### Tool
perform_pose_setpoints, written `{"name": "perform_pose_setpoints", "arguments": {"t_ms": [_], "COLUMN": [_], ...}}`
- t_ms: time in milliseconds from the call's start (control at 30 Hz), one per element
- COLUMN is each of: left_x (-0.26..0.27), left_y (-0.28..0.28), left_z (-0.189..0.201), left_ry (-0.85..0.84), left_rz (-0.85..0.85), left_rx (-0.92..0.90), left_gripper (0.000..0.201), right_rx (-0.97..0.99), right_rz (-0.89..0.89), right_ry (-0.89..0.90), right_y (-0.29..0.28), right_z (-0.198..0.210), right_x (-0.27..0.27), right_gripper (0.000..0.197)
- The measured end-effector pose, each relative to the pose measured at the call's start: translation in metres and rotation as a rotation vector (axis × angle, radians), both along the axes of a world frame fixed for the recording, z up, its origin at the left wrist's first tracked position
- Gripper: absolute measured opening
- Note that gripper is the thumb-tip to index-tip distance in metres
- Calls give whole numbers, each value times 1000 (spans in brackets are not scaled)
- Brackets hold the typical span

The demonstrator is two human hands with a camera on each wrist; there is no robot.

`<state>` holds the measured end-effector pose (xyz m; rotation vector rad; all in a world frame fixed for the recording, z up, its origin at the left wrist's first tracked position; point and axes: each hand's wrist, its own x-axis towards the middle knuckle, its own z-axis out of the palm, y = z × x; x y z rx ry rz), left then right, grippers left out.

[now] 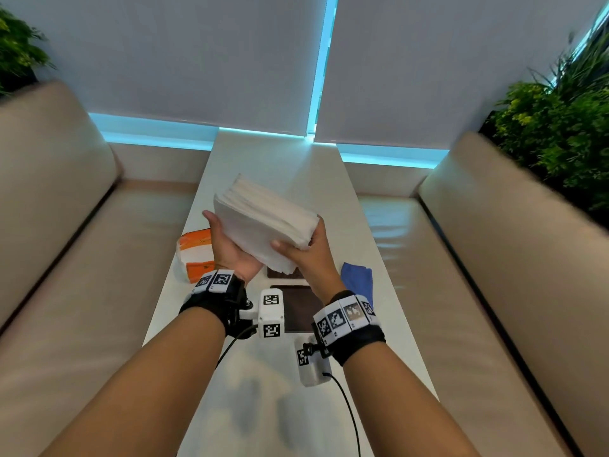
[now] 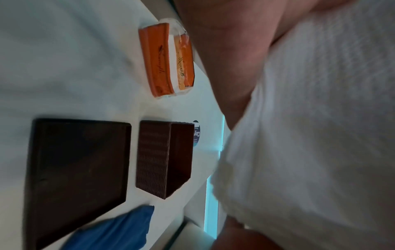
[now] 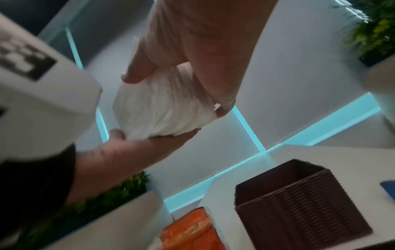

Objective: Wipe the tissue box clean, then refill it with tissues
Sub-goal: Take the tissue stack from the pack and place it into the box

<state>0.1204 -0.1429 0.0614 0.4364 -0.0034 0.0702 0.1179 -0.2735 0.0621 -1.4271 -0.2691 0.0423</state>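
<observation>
A thick stack of white tissues (image 1: 263, 222) is held tilted above the white table (image 1: 250, 374). My left hand (image 1: 230, 249) cups it from below on the left, thumb up along its edge. The right hand (image 1: 309, 252) pinches its near right corner, thumb on top. Under the hands the brown woven tissue box (image 1: 283, 273) is mostly hidden. The wrist views show the box (image 2: 164, 159) (image 3: 299, 203) open and empty. Its flat brown lid (image 1: 303, 308) (image 2: 79, 170) lies nearer to me. The tissues (image 2: 310, 135) (image 3: 162, 108) fill the palm in both wrist views.
An orange and white tissue pack (image 1: 194, 255) (image 2: 166, 59) lies left of the box. A blue cloth (image 1: 357, 278) (image 2: 115, 228) sits to its right. Beige sofas (image 1: 66, 258) flank the narrow table, with plants (image 1: 560, 127) behind them.
</observation>
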Motion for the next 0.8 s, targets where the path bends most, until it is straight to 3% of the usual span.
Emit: {"name": "perform_pose_setpoints", "arguments": {"t_ms": [67, 167, 233, 500, 700, 800], "left_x": [1, 2, 2, 8, 13, 13], "left_y": [-2, -4, -5, 0, 2, 7], "left_z": [4, 6, 5, -7, -17, -20], "left_ry": [-58, -100, -122, -21, 55, 65], "left_rz": [-54, -111, -111, -99, -103, -101], "left_rx": [5, 8, -24, 29, 59, 67], "left_gripper": [74, 86, 82, 79, 94, 77], "right_rx": [-61, -133, -132, -155, -195, -98], "right_rz": [-35, -56, -100, -160, -200, -211], "right_ry": [-67, -124, -121, -84, -34, 15], "right_y": [2, 3, 3, 7, 5, 2], "right_z": [-2, -4, -3, -4, -8, -6], "right_x": [-5, -8, -8, -4, -3, -2], "right_gripper": [79, 81, 80, 76, 56, 44]}}
